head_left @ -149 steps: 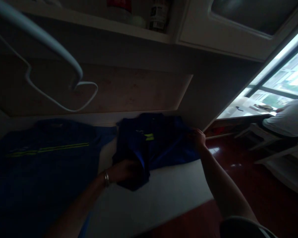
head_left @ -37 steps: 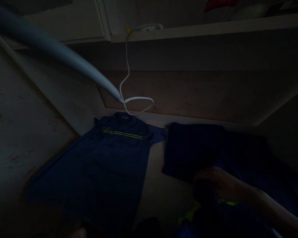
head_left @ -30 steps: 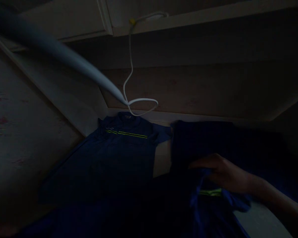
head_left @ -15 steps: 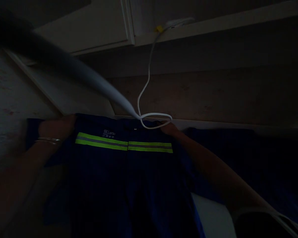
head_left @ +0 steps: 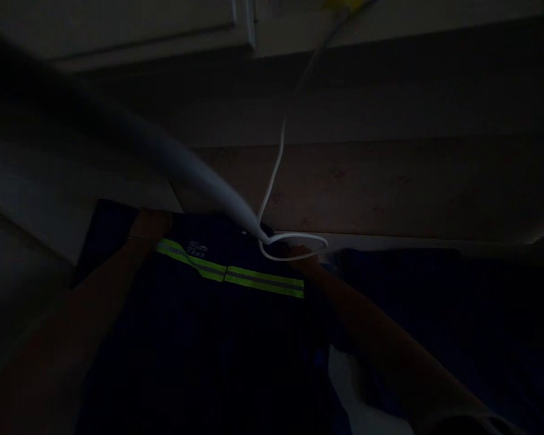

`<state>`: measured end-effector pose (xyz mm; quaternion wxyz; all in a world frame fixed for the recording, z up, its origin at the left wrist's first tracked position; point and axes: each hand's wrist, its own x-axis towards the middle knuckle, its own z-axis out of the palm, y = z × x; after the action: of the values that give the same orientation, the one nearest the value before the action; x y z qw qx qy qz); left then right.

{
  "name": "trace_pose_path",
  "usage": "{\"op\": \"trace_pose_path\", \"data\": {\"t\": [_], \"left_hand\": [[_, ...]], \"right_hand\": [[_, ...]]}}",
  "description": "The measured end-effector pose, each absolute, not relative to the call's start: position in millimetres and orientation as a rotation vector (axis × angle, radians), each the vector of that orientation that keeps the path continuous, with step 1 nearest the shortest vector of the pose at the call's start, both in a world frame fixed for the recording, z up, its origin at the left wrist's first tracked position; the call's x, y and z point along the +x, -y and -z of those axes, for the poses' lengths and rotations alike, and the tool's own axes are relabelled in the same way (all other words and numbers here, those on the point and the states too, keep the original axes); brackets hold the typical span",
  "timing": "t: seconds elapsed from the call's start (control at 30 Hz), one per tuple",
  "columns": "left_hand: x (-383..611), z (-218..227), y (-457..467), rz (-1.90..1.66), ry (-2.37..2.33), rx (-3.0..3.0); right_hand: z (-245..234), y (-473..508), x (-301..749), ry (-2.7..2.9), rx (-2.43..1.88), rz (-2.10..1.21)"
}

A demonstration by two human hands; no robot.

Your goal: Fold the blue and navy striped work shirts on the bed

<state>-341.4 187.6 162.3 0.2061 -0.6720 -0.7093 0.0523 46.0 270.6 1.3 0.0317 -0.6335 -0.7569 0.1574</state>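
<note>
A dark blue work jacket (head_left: 199, 338) with a yellow-green reflective band (head_left: 262, 281) across its chest spreads out in front of me. My left hand (head_left: 153, 223), a thin bracelet at the wrist, is closed on the shoulder area at the left. At the other shoulder, near the collar, my right hand (head_left: 302, 258) grips the cloth, its fingers partly hidden behind a white cord loop. White print shows above the band on the left. The lower part of the jacket is lost in the dark.
A white cord (head_left: 278, 157) hangs from above and loops in front of the jacket. A pale tube-like shape (head_left: 194, 166) crosses from the upper left. Cabinets (head_left: 163, 36) stand overhead. More dark blue cloth (head_left: 403, 290) lies at the right.
My left hand has moved right, closer to my right hand, and the band now bends on that side. The view has shifted and become darker.
</note>
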Motion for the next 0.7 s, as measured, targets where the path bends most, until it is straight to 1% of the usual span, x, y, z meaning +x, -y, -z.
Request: {"op": "trace_pose_path", "data": {"t": [0.07,0.13,0.27,0.37,0.43,0.47,0.5,0.57,0.6,0.7], "left_hand": [[-339,-160,-199,-0.204,1.908,-1.917],[-331,-147,-205,-0.233,1.866,-1.945],[-295,-100,-193,-0.223,1.884,-1.891],[-261,-68,-149,-0.190,1.872,-2.013],[-247,-55,-99,-0.074,1.909,-2.184],[-245,-50,-70,0.016,1.964,-2.237],[-246,-45,-37,0.101,2.043,-2.236],[-258,-33,31,0.184,2.226,-2.091],[-268,-26,66,0.156,2.299,-2.006],[-296,0,154,-0.092,2.447,-1.904]], "right_hand": [[3,-271,40,2.326,-1.958,-0.478],[5,-268,34,2.309,-1.973,-0.467],[2,-256,33,2.279,-1.961,-0.406],[-4,-235,44,2.295,-1.736,-0.192],[-9,-208,61,2.294,-1.507,-0.152],[-12,-191,72,2.291,-1.404,-0.235],[-16,-171,85,2.287,-1.326,-0.392],[-24,-123,115,2.278,-1.204,-0.838],[-26,-96,132,2.292,-1.171,-1.081],[-22,-15,174,2.409,-1.024,-1.830]]}}
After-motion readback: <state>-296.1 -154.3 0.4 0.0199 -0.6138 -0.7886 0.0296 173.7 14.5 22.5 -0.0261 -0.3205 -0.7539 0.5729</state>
